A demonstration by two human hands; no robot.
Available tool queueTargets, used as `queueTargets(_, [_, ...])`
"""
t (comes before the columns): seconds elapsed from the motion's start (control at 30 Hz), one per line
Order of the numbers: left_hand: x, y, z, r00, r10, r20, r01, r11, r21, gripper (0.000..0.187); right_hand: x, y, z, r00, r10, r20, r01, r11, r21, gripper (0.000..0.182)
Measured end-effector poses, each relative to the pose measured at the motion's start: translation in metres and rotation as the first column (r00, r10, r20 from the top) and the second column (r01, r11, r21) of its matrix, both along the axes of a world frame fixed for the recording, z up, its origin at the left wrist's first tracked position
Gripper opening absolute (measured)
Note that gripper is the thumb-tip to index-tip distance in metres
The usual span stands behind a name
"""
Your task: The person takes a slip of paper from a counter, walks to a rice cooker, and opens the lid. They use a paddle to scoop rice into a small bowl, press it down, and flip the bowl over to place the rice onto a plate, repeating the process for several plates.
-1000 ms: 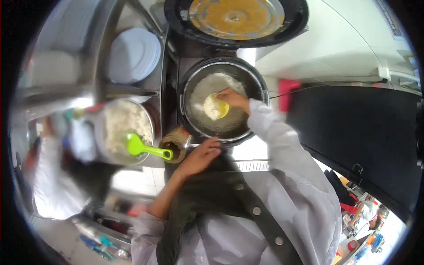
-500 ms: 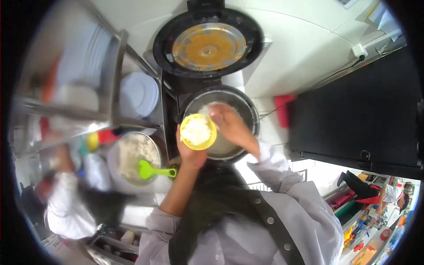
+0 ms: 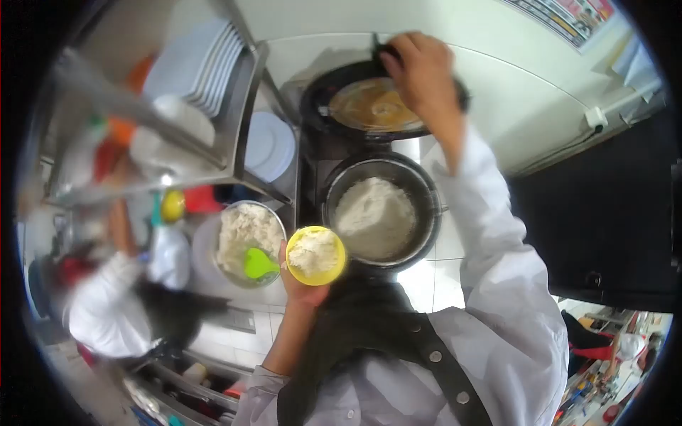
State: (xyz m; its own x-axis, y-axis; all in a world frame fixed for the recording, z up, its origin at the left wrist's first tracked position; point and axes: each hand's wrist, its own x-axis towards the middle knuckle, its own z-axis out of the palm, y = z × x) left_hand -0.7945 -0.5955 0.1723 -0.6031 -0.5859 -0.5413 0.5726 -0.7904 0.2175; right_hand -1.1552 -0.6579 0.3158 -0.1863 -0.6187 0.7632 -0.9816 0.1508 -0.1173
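Observation:
My left hand point(image 3: 302, 289) is closed around a yellow bowl point(image 3: 339, 271) filled with white rice point(image 3: 313, 253). The bowl is in front of a large rice cooker point(image 3: 435, 231), whose pot holds more rice point(image 3: 376, 213). My right hand point(image 3: 424, 67) reaches up to the top edge of the cooker's raised lid point(image 3: 320, 113), its fingers curled over the rim by the handle. The lid's inner plate point(image 3: 355, 106) is metal with brownish stains. Left of the bowl, a round container point(image 3: 283, 226) of rice has a green scoop point(image 3: 260, 263) resting in it.
A metal shelf point(image 3: 249, 106) on the left carries stacked white plates point(image 3: 199, 57) and round plates point(image 3: 268, 145). Beyond it a co-worker's white sleeve point(image 3: 106, 312) shows. A black cabinet point(image 3: 597, 213) stands on the right. More people work at the far lower right.
My right hand has moved from over the cooker's pot up to the lid, which is tilted further forward. My left hand still holds the bowl, now lower in view.

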Motion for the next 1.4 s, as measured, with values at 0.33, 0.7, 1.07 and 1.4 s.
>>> queueTargets(0.33, [0.075,-0.021,-0.004,0.994,0.087,-0.063,-0.089,0.995,-0.035,0.075,0.152,0.163,-0.047,0.842,0.337,0.421,-0.537,0.593,0.6,0.065])
queueTargets(0.7, [0.125,-0.034,0.002,0.984,0.104,-0.143,-0.118,0.989,-0.091,0.069,0.221,0.236,-0.193,0.961,0.125,0.248,-0.273,0.585,0.764,0.052])
queueTargets(1.07, [0.133,-0.028,-0.011,0.931,0.36,-0.055,-0.361,0.89,-0.279,0.066,0.331,0.102,-0.073,0.602,0.625,0.498,-0.767,0.625,0.143,0.037])
queueTargets(1.4, [0.175,-0.026,-0.02,0.87,0.494,-0.001,-0.438,0.771,-0.463,0.062,0.43,0.04,-0.102,0.382,0.674,0.632,-0.907,0.406,0.116,0.024])
